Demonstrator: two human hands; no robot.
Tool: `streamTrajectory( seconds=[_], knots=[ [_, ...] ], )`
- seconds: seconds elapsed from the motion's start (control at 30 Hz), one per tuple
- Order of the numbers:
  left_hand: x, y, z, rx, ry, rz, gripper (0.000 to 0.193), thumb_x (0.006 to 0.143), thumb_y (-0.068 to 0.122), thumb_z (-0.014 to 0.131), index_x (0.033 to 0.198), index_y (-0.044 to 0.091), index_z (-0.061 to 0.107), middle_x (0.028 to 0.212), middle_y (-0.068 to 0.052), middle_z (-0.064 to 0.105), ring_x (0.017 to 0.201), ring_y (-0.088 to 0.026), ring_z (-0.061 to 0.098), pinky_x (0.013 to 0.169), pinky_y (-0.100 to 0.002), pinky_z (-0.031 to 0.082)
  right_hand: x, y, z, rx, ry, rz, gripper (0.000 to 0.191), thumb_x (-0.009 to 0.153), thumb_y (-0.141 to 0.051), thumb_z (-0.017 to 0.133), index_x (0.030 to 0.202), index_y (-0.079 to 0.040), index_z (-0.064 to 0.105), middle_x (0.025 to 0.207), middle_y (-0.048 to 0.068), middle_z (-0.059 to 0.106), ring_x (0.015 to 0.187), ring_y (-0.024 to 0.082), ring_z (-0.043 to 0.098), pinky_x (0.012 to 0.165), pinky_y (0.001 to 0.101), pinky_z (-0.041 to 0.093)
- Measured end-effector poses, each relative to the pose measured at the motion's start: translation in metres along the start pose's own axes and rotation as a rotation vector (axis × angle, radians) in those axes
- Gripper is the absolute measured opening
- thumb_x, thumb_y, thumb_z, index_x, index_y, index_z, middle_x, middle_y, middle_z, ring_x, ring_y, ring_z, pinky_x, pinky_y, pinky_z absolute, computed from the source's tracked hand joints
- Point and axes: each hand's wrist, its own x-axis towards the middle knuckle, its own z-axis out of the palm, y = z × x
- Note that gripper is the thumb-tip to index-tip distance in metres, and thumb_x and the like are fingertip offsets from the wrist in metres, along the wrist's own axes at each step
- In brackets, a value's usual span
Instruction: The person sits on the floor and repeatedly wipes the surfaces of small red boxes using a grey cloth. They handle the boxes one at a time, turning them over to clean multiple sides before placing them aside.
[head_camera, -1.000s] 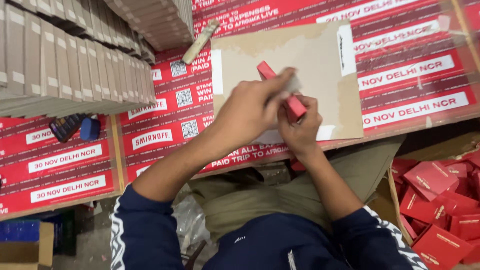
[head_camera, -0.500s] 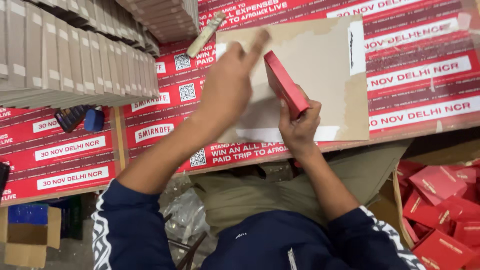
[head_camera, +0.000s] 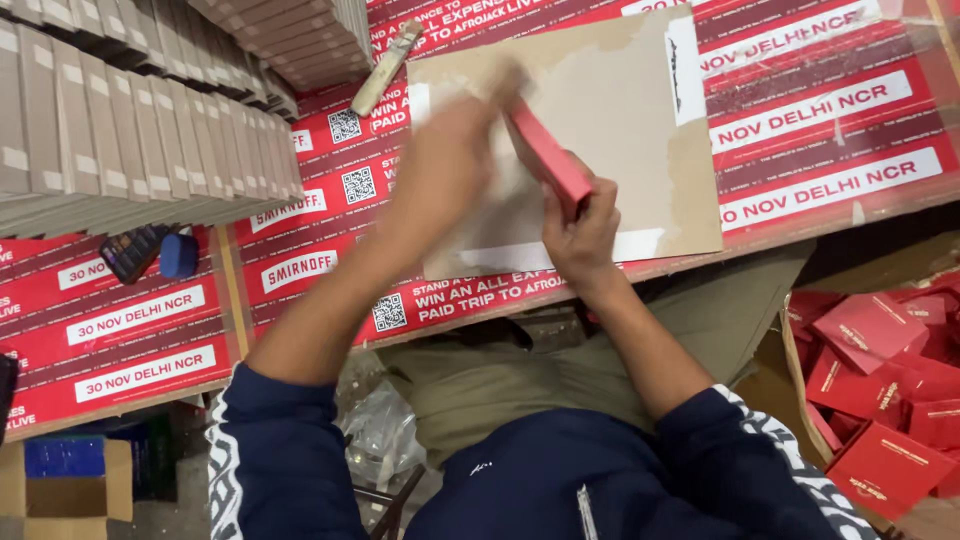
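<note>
Red box stands tilted over the cardboard sheet, gripped at its lower end by the right hand. Left hand — blurred, grip unclear — presses its top; seemingly mid-fold, needing firm closing pressure.

The left hand, raised and spread half a second ago, has come back down against the red box, which the right hand has tilted further on edge above the cardboard sheet.
</note>
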Motion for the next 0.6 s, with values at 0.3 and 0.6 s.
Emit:
streamTrajectory(
  seconds=[0.3, 0.6],
  knots=[
    [0.012, -0.076, 0.047, -0.157, 0.155, 0.255, 0.023, 0.089, -0.001, 0.067, 0.11, 0.006, 0.071, 0.094, -0.015, 0.067, 0.092, -0.036, 0.062, 0.082, -0.045, 0.048, 0.048, -0.053, -0.07, -0.798, 0.099, 0.032, 0.088, 0.076, -0.027, 0.093, 0.139, 0.007, 0.042, 0.117, 0.023, 0.067, 0.101, 0.031, 0.067, 0.083, 0.0371, 0.058],
    [0.102, -0.06, 0.133, -0.236, 0.013, 0.64, 0.026, 0.085, 0.001, 0.072, 0.108, 0.01, 0.076, 0.094, -0.008, 0.059, 0.095, -0.028, 0.057, 0.085, -0.041, 0.043, 0.067, -0.022, -0.058, -0.312, 0.009, 0.462, 0.068, 0.075, -0.01, 0.097, 0.121, 0.001, 0.049, 0.095, 0.011, 0.07, 0.079, 0.012, 0.07, 0.063, 0.0273, 0.058]
  ],
)
